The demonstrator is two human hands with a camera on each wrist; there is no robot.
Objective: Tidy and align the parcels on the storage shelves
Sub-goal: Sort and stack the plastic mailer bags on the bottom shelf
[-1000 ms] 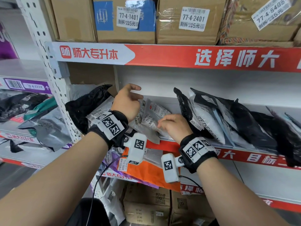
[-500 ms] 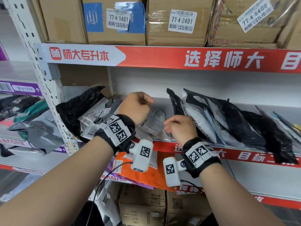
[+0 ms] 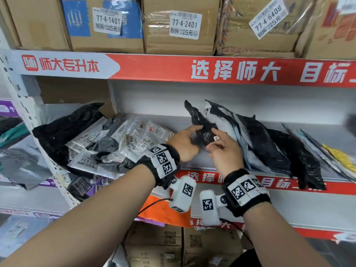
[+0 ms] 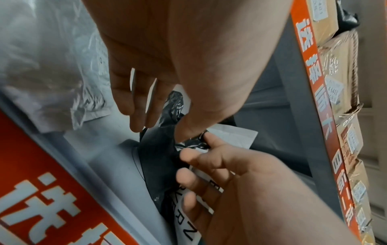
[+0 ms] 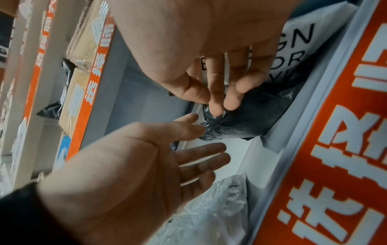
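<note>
On the middle shelf (image 3: pixel 289 184) a small black parcel (image 3: pixel 198 120) (image 4: pixel 159 149) (image 5: pixel 247 122) leans at the left end of a row of slanted black and white parcels (image 3: pixel 269 147). My left hand (image 3: pixel 183 145) (image 5: pixel 130 165) is at its left side, palm open and fingers straight, with the thumb touching the bag. From the right, my right hand (image 3: pixel 227 153) (image 5: pixel 209 41) rests spread fingertips on the crumpled plastic. Behind it leans a white printed parcel (image 3: pixel 225 128) (image 5: pixel 297 41). A loose pile of clear and grey labelled parcels (image 3: pixel 115 143) lies to the left.
Labelled cardboard boxes (image 3: pixel 107 26) fill the shelf above. A large black bag (image 3: pixel 67 128) lies against the perforated upright (image 3: pixel 38 143). Below hang an orange parcel (image 3: pixel 163 211) and more boxes (image 3: pixel 154 247). Bare shelf shows between the pile and the row.
Both hands have moved right, from the clear parcels in the pile to the small black parcel. The left hand, a fist half a second ago, has opened.
</note>
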